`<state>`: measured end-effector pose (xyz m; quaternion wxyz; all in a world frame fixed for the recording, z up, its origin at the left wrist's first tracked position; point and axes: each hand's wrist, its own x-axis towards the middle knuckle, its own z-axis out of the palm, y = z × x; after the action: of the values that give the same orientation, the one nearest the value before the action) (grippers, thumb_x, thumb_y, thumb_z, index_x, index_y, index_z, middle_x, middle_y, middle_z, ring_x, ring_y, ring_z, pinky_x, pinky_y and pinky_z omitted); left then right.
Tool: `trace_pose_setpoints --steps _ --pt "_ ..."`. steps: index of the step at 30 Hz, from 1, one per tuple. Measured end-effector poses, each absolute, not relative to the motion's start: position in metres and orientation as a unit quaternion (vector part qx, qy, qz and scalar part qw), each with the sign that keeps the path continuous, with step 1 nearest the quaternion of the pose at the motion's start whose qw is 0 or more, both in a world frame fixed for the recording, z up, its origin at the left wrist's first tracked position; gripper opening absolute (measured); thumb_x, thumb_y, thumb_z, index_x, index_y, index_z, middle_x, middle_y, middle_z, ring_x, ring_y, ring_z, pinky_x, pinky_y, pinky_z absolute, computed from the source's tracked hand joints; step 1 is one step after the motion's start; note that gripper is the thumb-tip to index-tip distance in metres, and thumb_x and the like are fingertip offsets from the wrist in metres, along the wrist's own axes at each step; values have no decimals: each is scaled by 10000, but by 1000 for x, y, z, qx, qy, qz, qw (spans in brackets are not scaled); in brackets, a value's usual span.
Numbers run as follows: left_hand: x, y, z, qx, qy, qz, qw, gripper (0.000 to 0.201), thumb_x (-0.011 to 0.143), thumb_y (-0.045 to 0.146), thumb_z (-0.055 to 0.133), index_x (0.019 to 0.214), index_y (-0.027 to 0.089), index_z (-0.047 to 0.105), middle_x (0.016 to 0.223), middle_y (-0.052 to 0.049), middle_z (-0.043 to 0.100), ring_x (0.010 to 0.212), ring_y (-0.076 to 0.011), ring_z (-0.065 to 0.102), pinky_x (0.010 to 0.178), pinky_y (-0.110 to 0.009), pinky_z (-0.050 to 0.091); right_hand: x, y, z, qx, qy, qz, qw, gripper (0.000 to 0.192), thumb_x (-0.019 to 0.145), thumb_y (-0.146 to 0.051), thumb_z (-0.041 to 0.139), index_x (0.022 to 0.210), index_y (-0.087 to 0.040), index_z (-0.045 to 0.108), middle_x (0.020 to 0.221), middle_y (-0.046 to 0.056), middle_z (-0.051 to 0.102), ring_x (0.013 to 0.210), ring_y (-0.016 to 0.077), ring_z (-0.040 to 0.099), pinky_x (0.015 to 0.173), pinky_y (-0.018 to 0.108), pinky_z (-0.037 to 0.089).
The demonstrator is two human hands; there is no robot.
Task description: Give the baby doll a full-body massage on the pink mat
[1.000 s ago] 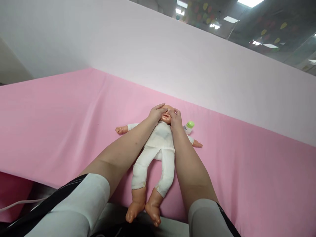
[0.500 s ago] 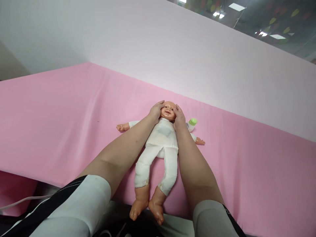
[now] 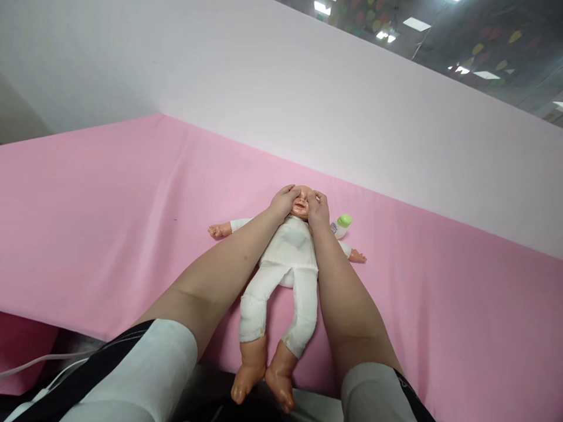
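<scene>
A baby doll (image 3: 288,243) with a white cloth body lies on its back, feet toward me. Its plastic head is cupped from both sides by my hands. My left hand (image 3: 284,202) wraps the head's left side in view, thumb over the brow and eye area. On the other side my right hand (image 3: 319,210) curls round it, thumb lying near the other eye. The doll's mouth and chin show between my hands; its eyes are mostly covered. Just right of my right hand, a small clear bottle with a green cap (image 3: 341,225) rests by the doll's arm.
A pink cover (image 3: 109,223) is spread under the doll, with a few creases. Behind it rises a white wall (image 3: 264,76), with a dark window (image 3: 440,41) reflecting lights above. A white cable (image 3: 48,356) hangs at the lower left.
My thumbs have moved inward from the sides of the doll's face onto the eye and brow area. Both hands still cup the head. The view has tilted slightly.
</scene>
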<state>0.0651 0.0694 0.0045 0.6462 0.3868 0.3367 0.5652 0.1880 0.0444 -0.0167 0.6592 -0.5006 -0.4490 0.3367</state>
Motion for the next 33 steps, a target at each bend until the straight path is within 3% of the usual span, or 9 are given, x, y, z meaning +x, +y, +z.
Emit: trace_pose_setpoints --steps 5,11,21,28,33 --pt "59 67 5 346 330 557 680 573 821 268 719 1380 166 651 1344 -140 725 1200 -280 713 1061 -406 566 194 48 -21 -480 -418 350 687 429 883 -493 647 1247 -265 642 1288 39 714 1230 230 674 1088 451 562" --pt "50 63 6 323 319 551 700 594 792 242 682 1385 217 667 1392 -107 711 1257 -291 691 1070 -418 570 196 40 -17 -445 -370 448 682 601 783 -400 705 1364 -272 621 1425 48 664 1228 250 681 1090 520 559" --pt "50 56 15 374 322 532 688 670 601 194 836 1234 196 615 1007 -65 727 909 -251 724 943 -438 591 193 41 -14 -512 -427 375 644 672 745 -477 842 1309 -293 526 1264 32 650 1122 242 709 973 440 618" --pt "55 58 15 376 333 547 670 478 724 277 820 1160 191 644 1018 -77 738 970 -248 725 980 -427 577 191 44 -18 -515 -418 354 660 485 848 -568 743 1222 -314 570 1214 7 677 1146 224 692 970 416 617" --pt "54 65 9 364 323 547 681 436 762 281 774 1176 195 666 1077 -86 751 1044 -254 721 1009 -421 579 191 45 -18 -471 -398 386 686 430 862 -519 687 1204 -274 597 1152 15 703 1073 213 710 1006 452 603"
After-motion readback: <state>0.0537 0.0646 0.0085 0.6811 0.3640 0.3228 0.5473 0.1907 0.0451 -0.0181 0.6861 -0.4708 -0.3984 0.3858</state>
